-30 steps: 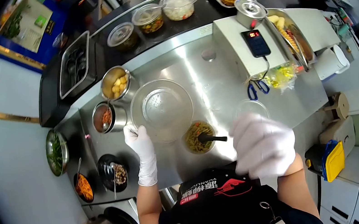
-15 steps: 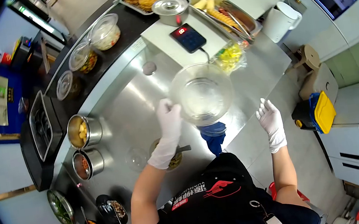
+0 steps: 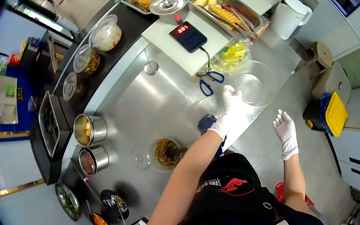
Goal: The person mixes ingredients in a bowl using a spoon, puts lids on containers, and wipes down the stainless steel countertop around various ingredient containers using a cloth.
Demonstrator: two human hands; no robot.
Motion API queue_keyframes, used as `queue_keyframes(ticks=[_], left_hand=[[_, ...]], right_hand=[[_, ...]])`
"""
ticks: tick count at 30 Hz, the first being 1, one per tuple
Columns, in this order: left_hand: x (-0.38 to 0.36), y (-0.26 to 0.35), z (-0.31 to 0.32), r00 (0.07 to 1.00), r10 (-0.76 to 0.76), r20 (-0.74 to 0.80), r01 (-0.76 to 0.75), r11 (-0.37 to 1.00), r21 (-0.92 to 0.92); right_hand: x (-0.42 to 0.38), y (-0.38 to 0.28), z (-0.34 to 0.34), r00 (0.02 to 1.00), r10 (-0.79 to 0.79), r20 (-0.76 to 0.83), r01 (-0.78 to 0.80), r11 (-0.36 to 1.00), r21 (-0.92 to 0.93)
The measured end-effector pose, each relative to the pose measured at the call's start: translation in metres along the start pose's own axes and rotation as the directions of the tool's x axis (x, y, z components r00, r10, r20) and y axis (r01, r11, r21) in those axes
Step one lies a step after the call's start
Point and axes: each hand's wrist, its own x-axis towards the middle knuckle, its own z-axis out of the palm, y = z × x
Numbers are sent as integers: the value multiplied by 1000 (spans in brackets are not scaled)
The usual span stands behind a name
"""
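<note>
My left hand [image 3: 230, 111], in a white glove, is closed on the near-left rim of a clear round plastic bowl [image 3: 256, 84] above the right end of the steel counter. My gloved right hand [image 3: 285, 130] hangs over the floor side, fingers stretched out and holding nothing. Another clear round container [image 3: 207, 105] sits on the counter, partly behind my left hand. Dark-blue-handled scissors [image 3: 211, 82] lie just beyond it. A dark blue cloth [image 3: 206, 123] is partly covered by my left wrist. Near my left forearm stands a tub of chopped green vegetables [image 3: 165, 152] with a dark-handled utensil.
A digital scale [image 3: 188, 36] reading lit digits sits on a white board, beside a lidded pot [image 3: 170, 7] and a food tray [image 3: 228, 11]. A bag of yellow-green food [image 3: 232, 55] lies nearby. Steel pots [image 3: 91, 128] line the left; a white kettle [image 3: 290, 16] stands right.
My left hand has carried the clear bowl to the right, uncovering the scissors, another clear container and the vegetable tub. The scale's display reads differently. My right hand remains open.
</note>
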Motion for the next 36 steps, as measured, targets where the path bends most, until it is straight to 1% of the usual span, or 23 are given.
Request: queue_keyframes(ticks=[3,4,5,6,7,8,9,10,11,12,13,14,15,16,18,21,22,24,25,28,30,32,36], left_hand=[[-10,13,-10,1000,2,-21,-3,999,-47],[-20,27,-14,999,-11,-45,7,996,-85],[-29,42,-25,996,-20,-88,15,998,-61],[-40,64,-49,999,16,-40,-14,998,61],[-54,87,-70,991,130,-31,-126,987,100],[-69,115,-93,980,200,-20,-193,963,187],[-78,115,-117,970,228,-79,-225,973,50],[-98,144,-138,979,139,-148,-138,990,19],[-117,160,-165,960,210,-187,-199,977,77],[-136,174,-187,934,197,-299,-171,979,114],[-153,177,-213,893,219,-392,-162,971,174],[-180,169,-259,788,259,-559,-168,963,209],[-195,165,-281,757,178,-629,-137,984,114],[-208,155,-303,728,252,-638,-189,968,166],[-232,133,-336,678,172,-715,-107,985,136],[-254,110,-357,680,-3,-733,46,998,38],[-259,98,-363,723,-7,-691,79,994,72],[-260,94,-361,740,-177,-649,220,975,-15],[-261,86,-362,763,-207,-613,240,970,-29],[-257,73,-357,795,-321,-515,331,941,-76],[-251,75,-352,809,-367,-460,345,929,-134],[-245,80,-344,807,-417,-419,357,909,-217],[-242,74,-337,856,-373,-357,328,927,-181]], right_hand=[[-10,15,22,1000,27,6,-25,979,-202],[-15,29,31,996,-59,73,85,896,-435],[-36,43,52,970,-199,141,235,613,-754],[-35,66,46,812,-294,504,581,317,-750],[-53,84,64,711,-308,633,682,81,-727],[-71,86,91,479,-124,869,838,-229,-495],[-72,105,98,371,-25,928,853,-386,-351],[-69,123,97,289,29,957,859,-449,-246],[-72,133,106,336,94,937,815,-529,-239],[-76,142,113,384,155,910,766,-604,-221],[-73,154,119,483,142,864,706,-647,-288],[-70,173,123,571,141,809,644,-688,-335],[-57,184,117,543,134,829,670,-665,-331],[-50,191,112,496,166,852,649,-723,-237],[-53,191,117,480,196,855,673,-708,-215],[-56,190,117,459,187,868,713,-661,-234],[-63,187,120,486,202,850,709,-660,-249],[-84,172,134,536,230,812,699,-660,-275],[-88,168,138,661,298,689,651,-684,-328],[-123,155,183,463,183,867,758,-588,-280],[-129,154,213,217,275,937,884,-463,-69],[-114,168,220,9,383,924,837,-509,203],[-96,178,226,-158,525,836,803,-424,418]])
